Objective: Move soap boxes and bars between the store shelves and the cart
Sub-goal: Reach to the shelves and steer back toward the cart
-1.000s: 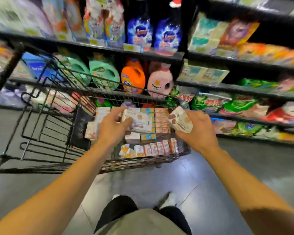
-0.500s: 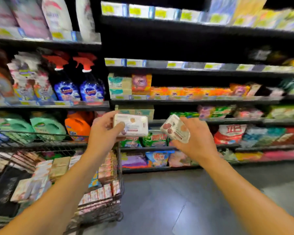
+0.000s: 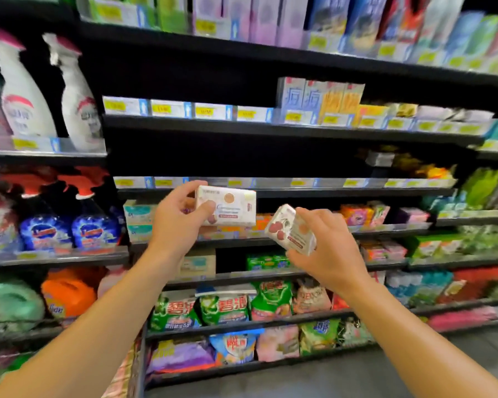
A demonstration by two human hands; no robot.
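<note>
My left hand (image 3: 179, 222) grips a white soap box with an orange dot (image 3: 233, 206), held level in front of the dark shelf bay. My right hand (image 3: 327, 254) grips a second white soap box printed with red cherries (image 3: 288, 229), tilted, just right of and below the first. Both boxes are raised before the black store shelves (image 3: 270, 191). Only the cart's corner (image 3: 127, 372), with stacked soap packs, shows at the bottom left.
Spray bottles (image 3: 92, 225) and an orange detergent jug (image 3: 68, 294) fill the left bay. Soap boxes (image 3: 357, 215) line the shelf behind my hands. Green detergent bags (image 3: 224, 308) sit lower down. The two shelf levels above my hands look dark and mostly bare. Grey floor lies at the bottom right.
The view has swung up and right from the cart to the shelves. Both hands have lifted their soap boxes from over the cart up to shelf height.
</note>
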